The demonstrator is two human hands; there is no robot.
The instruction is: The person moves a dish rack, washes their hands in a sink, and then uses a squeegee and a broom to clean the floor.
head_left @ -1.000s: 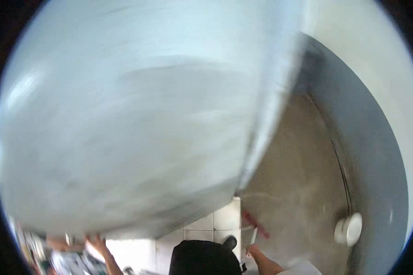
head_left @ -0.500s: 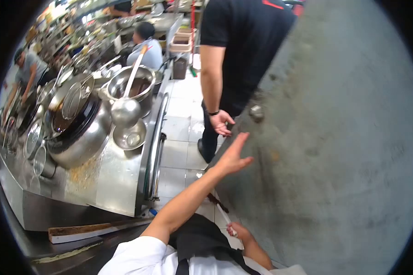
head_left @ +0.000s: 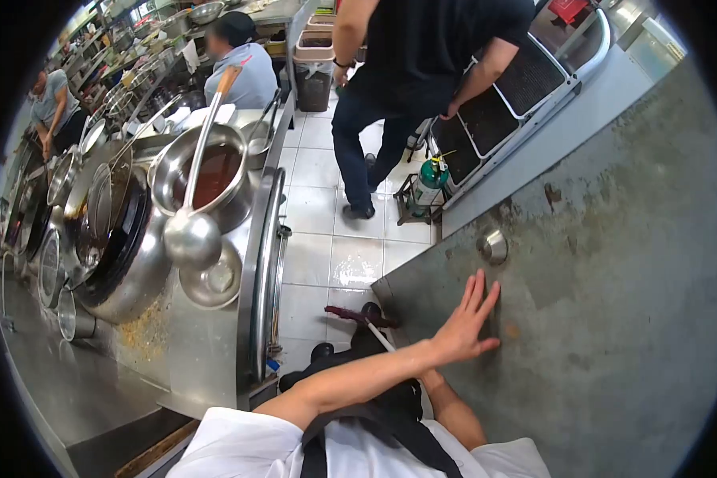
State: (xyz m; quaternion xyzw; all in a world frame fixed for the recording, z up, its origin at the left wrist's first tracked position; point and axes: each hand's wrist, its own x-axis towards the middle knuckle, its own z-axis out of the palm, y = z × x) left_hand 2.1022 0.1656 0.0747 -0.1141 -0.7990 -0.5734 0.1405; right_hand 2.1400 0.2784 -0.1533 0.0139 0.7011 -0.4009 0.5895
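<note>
My left hand (head_left: 464,324) is open, its fingers spread flat against the big grey metal door (head_left: 613,303), just below a round metal knob (head_left: 492,246). My left arm crosses in front of my body. Behind that forearm, my right arm (head_left: 456,410) reaches forward to a white pole (head_left: 381,338) with a dark red crosswise head (head_left: 362,317), low over the floor by my shoes. The fingers of my right hand are hidden by the left forearm; a moment earlier they were wrapped round this pole, which still stands at the same arm.
On the left is a steel cooking counter (head_left: 207,350) with a pot of dark red liquid (head_left: 215,169), a large ladle (head_left: 193,239) and strainers. A person in black (head_left: 422,64) walks ahead on the white tiles, near a green gas cylinder (head_left: 432,177) and a stepladder (head_left: 494,119).
My left hand has moved right onto the door, and the door has swung right, uncovering the stepladder and cylinder. The person in black has moved farther off. My right hand has passed behind my left forearm.
</note>
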